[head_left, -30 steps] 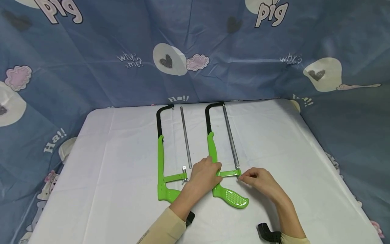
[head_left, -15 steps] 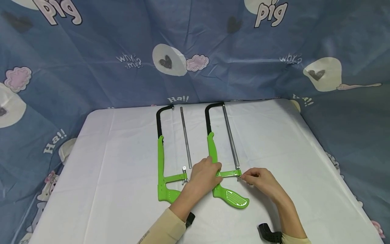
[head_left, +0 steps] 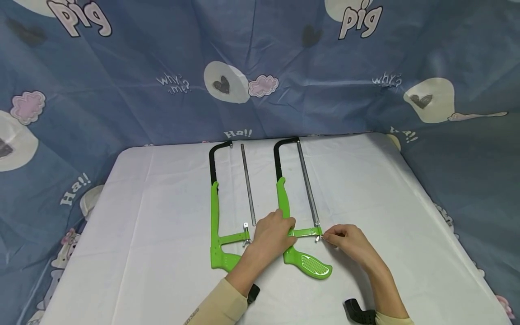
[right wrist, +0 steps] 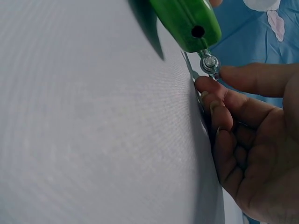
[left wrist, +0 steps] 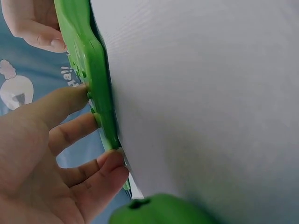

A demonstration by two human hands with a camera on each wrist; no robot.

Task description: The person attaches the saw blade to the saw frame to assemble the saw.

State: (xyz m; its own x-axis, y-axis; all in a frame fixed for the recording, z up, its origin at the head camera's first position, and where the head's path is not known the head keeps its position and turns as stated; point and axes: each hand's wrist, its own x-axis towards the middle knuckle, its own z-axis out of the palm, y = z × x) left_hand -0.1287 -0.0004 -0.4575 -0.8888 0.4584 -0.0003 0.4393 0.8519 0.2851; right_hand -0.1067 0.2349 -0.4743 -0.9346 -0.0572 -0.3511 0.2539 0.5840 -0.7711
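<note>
Two green hacksaws with black front arms lie side by side on the white table. My left hand [head_left: 273, 234] holds the frame of the right hacksaw [head_left: 309, 264], its fingertips against the green frame [left wrist: 100, 88] in the left wrist view. A grey blade [head_left: 307, 185] spans that saw from the black arm to the green crosspiece. At the crosspiece's end, my right hand [head_left: 349, 241] pinches a small metal wing nut [right wrist: 210, 64] between thumb and index finger. The left hacksaw [head_left: 214, 216] has no blade fitted; a loose blade [head_left: 248, 185] lies beside it.
The left saw's own wing nut [head_left: 246, 242] sits at its crosspiece, close to my left wrist, and my forearm covers part of its handle. Behind the white table [head_left: 170, 216] hangs a blue printed cloth [head_left: 170, 40].
The wing nut has turned, and its wings now show more plainly. My right fingertips shift slightly to the right at it, while my left hand stays put on the saw.
</note>
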